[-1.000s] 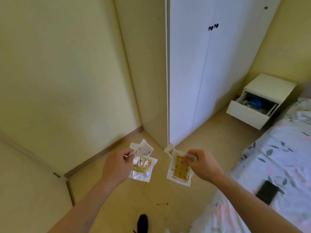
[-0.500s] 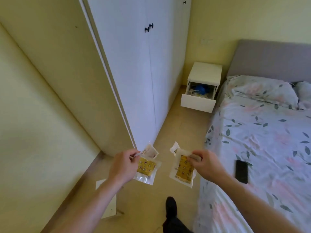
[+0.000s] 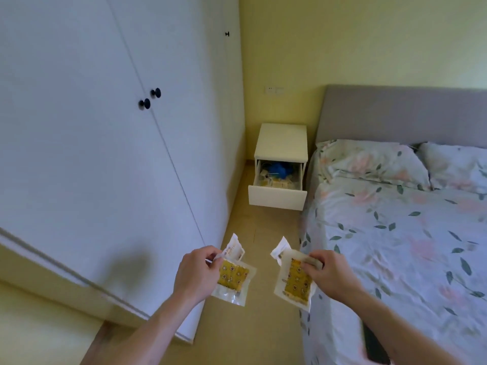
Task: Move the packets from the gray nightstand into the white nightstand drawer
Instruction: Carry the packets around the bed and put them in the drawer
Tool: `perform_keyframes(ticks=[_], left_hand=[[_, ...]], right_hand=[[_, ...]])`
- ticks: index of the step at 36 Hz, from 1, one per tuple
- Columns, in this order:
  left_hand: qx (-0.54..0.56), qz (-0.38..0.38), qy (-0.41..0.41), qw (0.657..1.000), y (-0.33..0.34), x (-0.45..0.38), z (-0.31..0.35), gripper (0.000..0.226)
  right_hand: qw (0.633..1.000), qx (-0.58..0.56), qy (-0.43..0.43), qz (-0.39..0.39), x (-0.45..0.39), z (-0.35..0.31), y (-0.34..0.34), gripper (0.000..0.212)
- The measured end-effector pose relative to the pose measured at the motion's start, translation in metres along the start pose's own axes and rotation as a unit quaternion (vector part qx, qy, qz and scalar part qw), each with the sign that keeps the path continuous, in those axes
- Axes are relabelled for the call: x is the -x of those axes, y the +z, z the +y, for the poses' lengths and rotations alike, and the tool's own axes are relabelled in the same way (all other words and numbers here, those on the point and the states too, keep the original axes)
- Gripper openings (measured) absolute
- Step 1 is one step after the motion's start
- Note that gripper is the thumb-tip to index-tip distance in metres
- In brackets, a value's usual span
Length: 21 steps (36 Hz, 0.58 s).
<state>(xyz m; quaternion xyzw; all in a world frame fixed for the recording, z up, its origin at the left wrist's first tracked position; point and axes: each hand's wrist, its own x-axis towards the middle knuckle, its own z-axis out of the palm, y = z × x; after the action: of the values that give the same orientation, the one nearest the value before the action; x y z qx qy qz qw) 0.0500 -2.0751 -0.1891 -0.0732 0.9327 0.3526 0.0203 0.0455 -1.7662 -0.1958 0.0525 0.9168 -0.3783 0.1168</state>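
Note:
My left hand (image 3: pixel 196 275) pinches clear packets with yellow contents (image 3: pixel 233 276) by their top edge, low in the middle of the view. My right hand (image 3: pixel 330 275) pinches another bunch of the same packets (image 3: pixel 295 281) beside them. Both bunches hang in the air above the floor. Straight ahead, in the corner between wardrobe and bed, stands the white nightstand (image 3: pixel 282 139). Its drawer (image 3: pixel 276 197) is pulled out and holds a blue object and several small packets. The gray nightstand is out of view.
A tall white wardrobe (image 3: pixel 105 154) with black knobs fills the left side. A bed (image 3: pixel 395 233) with floral sheets and a gray headboard lies on the right. A narrow strip of tan floor (image 3: pixel 253 222) runs between them to the nightstand.
The view has swung right and forward: the white nightstand has come from the right edge to the centre ahead, and the bed now fills the right. Both hands still hold their packets.

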Motion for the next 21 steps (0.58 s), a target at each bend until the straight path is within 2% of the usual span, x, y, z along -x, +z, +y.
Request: perform_keyframes(ticks=[4, 21], left_hand=[[0.02, 0.0, -0.003, 1.0, 0.009, -0.062, 0.016, 0.013], [0.077, -0.083, -0.006, 0.994, 0.058, -0.366, 0.05, 0.011]], right_hand=[[1.0, -0.006, 0.001, 0.012, -0.064, -0.004, -0.024, 0.022], [0.996, -0.023, 0.051, 0.075, -0.316, -0.044, -0.066, 0.029]])
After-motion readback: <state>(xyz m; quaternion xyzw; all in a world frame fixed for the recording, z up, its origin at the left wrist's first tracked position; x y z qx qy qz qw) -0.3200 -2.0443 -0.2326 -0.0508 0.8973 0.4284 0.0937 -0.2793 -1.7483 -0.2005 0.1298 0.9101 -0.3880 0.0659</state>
